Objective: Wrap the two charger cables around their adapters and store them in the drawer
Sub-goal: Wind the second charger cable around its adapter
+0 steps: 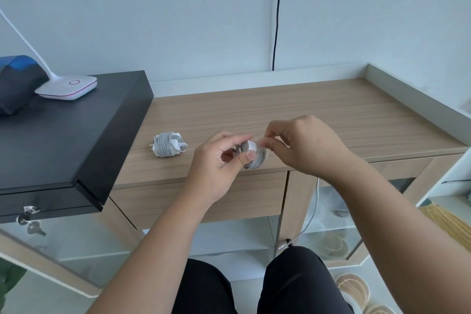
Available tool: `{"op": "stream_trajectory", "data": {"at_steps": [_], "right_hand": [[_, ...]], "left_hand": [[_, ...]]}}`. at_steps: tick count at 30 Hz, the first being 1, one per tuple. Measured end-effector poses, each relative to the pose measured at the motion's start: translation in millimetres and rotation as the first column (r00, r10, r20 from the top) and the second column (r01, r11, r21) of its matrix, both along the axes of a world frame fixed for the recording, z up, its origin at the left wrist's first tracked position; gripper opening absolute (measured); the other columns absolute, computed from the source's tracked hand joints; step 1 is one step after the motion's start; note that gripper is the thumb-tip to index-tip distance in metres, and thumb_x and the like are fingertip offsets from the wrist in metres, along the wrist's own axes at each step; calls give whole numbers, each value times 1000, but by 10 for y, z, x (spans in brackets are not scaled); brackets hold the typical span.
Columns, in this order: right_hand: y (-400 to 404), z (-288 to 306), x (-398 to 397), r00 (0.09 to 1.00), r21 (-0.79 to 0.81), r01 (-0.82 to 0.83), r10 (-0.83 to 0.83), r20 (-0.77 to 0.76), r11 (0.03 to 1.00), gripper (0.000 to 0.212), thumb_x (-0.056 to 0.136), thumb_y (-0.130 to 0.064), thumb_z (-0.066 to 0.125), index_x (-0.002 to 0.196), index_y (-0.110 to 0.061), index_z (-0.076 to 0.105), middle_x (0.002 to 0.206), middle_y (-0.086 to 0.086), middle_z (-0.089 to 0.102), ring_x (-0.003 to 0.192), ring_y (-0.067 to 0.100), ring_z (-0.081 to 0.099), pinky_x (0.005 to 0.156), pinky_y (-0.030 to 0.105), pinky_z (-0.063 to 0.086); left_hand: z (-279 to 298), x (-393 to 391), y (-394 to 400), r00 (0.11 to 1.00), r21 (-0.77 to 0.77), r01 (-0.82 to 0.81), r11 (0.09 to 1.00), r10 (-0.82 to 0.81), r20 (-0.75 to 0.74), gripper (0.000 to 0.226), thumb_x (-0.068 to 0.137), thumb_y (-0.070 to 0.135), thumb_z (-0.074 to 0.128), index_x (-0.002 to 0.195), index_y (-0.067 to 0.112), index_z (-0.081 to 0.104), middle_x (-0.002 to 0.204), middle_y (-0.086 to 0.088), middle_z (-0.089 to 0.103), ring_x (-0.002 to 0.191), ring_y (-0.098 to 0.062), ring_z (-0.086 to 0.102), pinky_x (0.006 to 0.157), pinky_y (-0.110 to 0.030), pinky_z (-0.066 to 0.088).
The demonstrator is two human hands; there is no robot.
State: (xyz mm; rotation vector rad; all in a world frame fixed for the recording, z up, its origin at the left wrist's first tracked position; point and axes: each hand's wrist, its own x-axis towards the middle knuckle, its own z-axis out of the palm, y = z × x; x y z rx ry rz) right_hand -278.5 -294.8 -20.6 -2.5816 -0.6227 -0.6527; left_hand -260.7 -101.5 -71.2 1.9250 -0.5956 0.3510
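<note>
- My left hand (220, 158) grips the second charger (253, 155) above the near edge of the wooden desk (305, 115), thumb pressed across its near side and fingers curled behind it.
- My right hand (303, 145) pinches the loose end of the cable between thumb and forefinger, right against the far right side of that charger.
- The cable coils sit around the adapter as a rounded bundle; my fingers hide most of the body, so I cannot tell which way its plug points.
- The first charger (168, 145) lies on the desk to the left of my hands, apart from them, its cable wound around its body. Its long axis runs roughly left to right, with the plug prongs sticking out at the left end and the cable tip tucked at the right.
- The drawer (254, 194) is closed in the desk front, directly beneath my hands.
- A black cabinet (63, 140) stands at the left, touching the desk, with keys (30, 222) hanging from its front lock.
- On the cabinet's far left rest a white lamp base (67, 86) and a dark blue bag (17, 81).
- A black cord (276, 20) hangs down the far wall.
</note>
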Motion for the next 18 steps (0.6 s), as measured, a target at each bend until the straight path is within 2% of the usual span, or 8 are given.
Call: {"op": "stream_trajectory", "data": {"at_steps": [2, 5, 7, 9, 11, 13, 15, 18], "right_hand": [[-69, 17, 75, 996, 80, -81, 83, -21, 993, 27, 86, -45, 63, 71, -22, 63, 43, -7, 36, 41, 8, 32, 47, 27, 32], [-106, 18, 150, 935, 397, -194, 291, -201, 897, 31, 85, -39, 68, 66, -15, 62, 54, 8, 49, 53, 9, 39, 53, 23, 31], [-81, -14, 181, 856, 596, -223, 447, -258, 771, 28, 88, -28, 64, 65, -13, 60, 58, 5, 51, 57, 9, 42, 55, 18, 33], [-46, -70, 194, 805, 705, -192, 520, -285, 682, 30, 94, -20, 56, 64, -11, 56, 54, -8, 49, 50, 2, 40, 52, 12, 33], [25, -192, 189, 766, 743, -140, 547, -338, 655, 31, 97, -11, 49, 66, -10, 53, 47, -12, 43, 43, -1, 32, 46, 10, 28], [137, -355, 157, 735, 747, -80, 545, -403, 660, 32, 98, -16, 44, 68, -8, 48, 44, -13, 36, 41, -1, 25, 42, 12, 24], [245, -497, 106, 744, 733, -53, 516, -424, 678, 36, 100, -23, 42, 69, -6, 46, 48, -15, 34, 43, 1, 27, 44, 13, 25], [320, -562, 6, 856, 518, -84, 328, -400, 851, 34, 100, -31, 40, 72, -13, 47, 56, -8, 42, 52, 8, 38, 53, 26, 36]], "left_hand": [[66, -36, 25, 991, -66, 80, 995, -87, -99, 27, 84, 28, 72, 111, 29, 70, 98, 7, 68, 80, -6, 60, 80, -28, 53], [150, -92, 58, 946, -227, 202, 953, -250, -209, 27, 83, 29, 73, 110, 27, 72, 94, 5, 71, 81, -13, 59, 79, -30, 55], [192, -135, 42, 909, -359, 271, 893, -360, -210, 29, 79, 35, 76, 107, 26, 74, 93, 4, 71, 85, -16, 61, 77, -27, 54], [222, -167, 4, 886, -487, 290, 824, -424, -189, 37, 73, 43, 80, 104, 24, 75, 94, 1, 71, 87, -17, 63, 75, -30, 55], [246, -176, -38, 874, -616, 255, 745, -450, -184, 41, 66, 42, 84, 101, 21, 76, 95, 0, 72, 87, -17, 67, 74, -32, 56], [277, -167, -68, 879, -725, 174, 666, -437, -191, 36, 65, 33, 82, 97, 18, 75, 92, 0, 73, 85, -15, 69, 71, -29, 56], [292, -145, -97, 902, -768, 60, 638, -365, -232, 31, 68, 23, 75, 98, 13, 71, 88, 0, 73, 81, -13, 69, 66, -25, 55], [256, -99, -120, 914, -752, -69, 656, -260, -311, 29, 73, 18, 69, 101, 10, 67, 84, 2, 71, 77, -11, 66, 63, -23, 53]]}}
